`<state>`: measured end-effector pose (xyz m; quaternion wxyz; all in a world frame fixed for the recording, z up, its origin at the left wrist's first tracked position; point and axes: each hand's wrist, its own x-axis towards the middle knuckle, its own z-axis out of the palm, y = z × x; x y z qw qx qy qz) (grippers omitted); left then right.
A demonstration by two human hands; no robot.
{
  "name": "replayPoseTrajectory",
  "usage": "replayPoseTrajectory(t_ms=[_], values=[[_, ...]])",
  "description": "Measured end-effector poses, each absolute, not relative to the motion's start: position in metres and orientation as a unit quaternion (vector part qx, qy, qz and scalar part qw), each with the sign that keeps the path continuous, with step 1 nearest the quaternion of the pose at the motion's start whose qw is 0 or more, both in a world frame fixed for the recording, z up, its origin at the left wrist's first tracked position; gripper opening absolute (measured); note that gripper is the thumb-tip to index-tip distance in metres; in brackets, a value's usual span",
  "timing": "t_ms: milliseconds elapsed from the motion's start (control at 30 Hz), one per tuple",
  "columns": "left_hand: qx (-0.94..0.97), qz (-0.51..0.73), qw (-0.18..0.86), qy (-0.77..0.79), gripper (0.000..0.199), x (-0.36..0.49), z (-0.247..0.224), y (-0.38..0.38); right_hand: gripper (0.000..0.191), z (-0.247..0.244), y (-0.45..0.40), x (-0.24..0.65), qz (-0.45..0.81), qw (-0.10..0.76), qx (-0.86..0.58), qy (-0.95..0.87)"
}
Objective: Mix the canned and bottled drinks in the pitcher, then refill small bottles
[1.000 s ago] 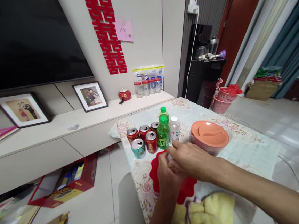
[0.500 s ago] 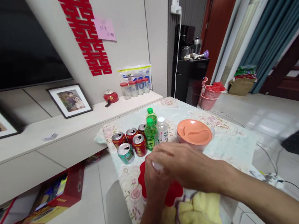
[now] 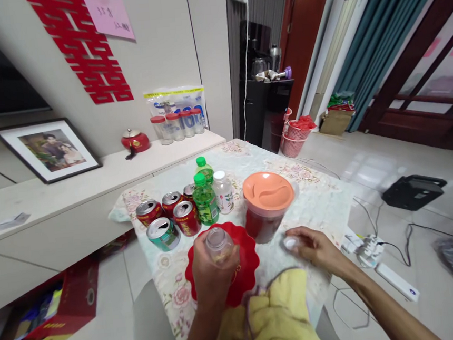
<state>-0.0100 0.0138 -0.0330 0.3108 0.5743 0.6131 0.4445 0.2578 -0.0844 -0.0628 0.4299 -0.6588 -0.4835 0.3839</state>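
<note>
My left hand point(image 3: 210, 274) is wrapped round a clear plastic bottle point(image 3: 218, 240), whose mouth is uncapped. The bottle stands over a red scalloped tray point(image 3: 244, 258); whether it touches the tray is hidden. Between the fingertips of my right hand point(image 3: 314, 247) is a white bottle cap point(image 3: 291, 242), low over the tablecloth. Just beyond that hand stands a pitcher point(image 3: 265, 225) with an orange lid point(image 3: 268, 191). A folded yellow cloth point(image 3: 282, 313) lies at the near edge, between my forearms.
Several drink cans point(image 3: 186, 218) stand at the table's left. Beside them are two green-capped bottles point(image 3: 205, 198) and a white-capped bottle point(image 3: 223, 192). Behind, a cabinet point(image 3: 131, 170) carries red-lidded jars point(image 3: 173, 127) and a framed photo point(image 3: 50, 151). Cables and a power strip point(image 3: 370, 250) lie right.
Both hands were together on the bottle. My right hand has come away to the right with the cap, leaving the bottle uncapped in my left hand. The view has shifted right.
</note>
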Motion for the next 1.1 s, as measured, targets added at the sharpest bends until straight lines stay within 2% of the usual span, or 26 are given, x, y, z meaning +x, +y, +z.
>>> replayPoseTrajectory(t_ms=[200,333,467,600,700,900,1100], values=[[0.574,0.444,0.344,0.596,0.056,-0.011,-0.038,0.016,0.039,-0.092,-0.078,0.259,0.293,0.461,-0.679,-0.491],[0.578,0.427,0.357,0.597,0.056,-0.014,-0.035,0.017,0.042,-0.085,-0.081,0.259,0.268,0.477,-0.685,-0.481],[0.582,0.429,0.367,0.585,0.059,-0.014,-0.037,0.018,0.045,-0.068,-0.071,0.278,0.248,0.535,-0.689,-0.420],[0.580,0.448,0.379,0.565,0.061,-0.012,-0.038,0.018,0.052,-0.050,-0.038,0.292,0.258,0.612,-0.639,-0.388],[0.584,0.461,0.368,0.558,0.059,-0.011,-0.038,0.019,0.050,-0.036,-0.011,0.289,0.284,0.653,-0.585,-0.388],[0.584,0.470,0.371,0.548,0.057,-0.009,-0.038,0.020,0.057,-0.014,0.016,0.280,0.323,0.679,-0.530,-0.392],[0.579,0.474,0.375,0.547,0.054,-0.007,-0.034,0.021,0.063,-0.013,0.019,0.273,0.333,0.697,-0.513,-0.374]])
